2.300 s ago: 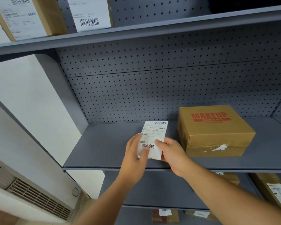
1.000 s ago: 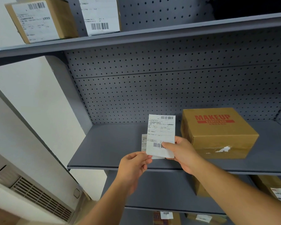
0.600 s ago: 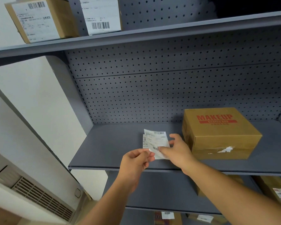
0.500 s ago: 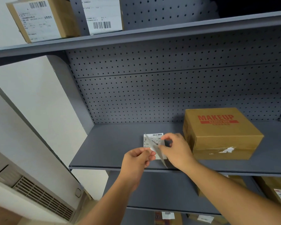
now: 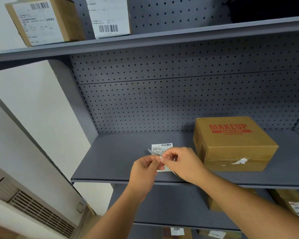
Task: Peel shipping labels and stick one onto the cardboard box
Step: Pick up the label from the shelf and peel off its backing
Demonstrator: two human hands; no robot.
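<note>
Both hands pinching label [image 5: 160, 150] over shelf [image 5: 114, 163]: left hand [image 5: 146, 167] on a corner, right hand [image 5: 183, 163] on the sheet. Box [image 5: 235, 144] at 3 o'clock, near. Thin, limp, sticky paper, probably curls; best held by edges.

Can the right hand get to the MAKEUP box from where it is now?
Probably yes. The right hand is just left of the box on the same shelf, with nothing between them. But both it and the left hand are pinching the label, so peeling comes first.
</note>
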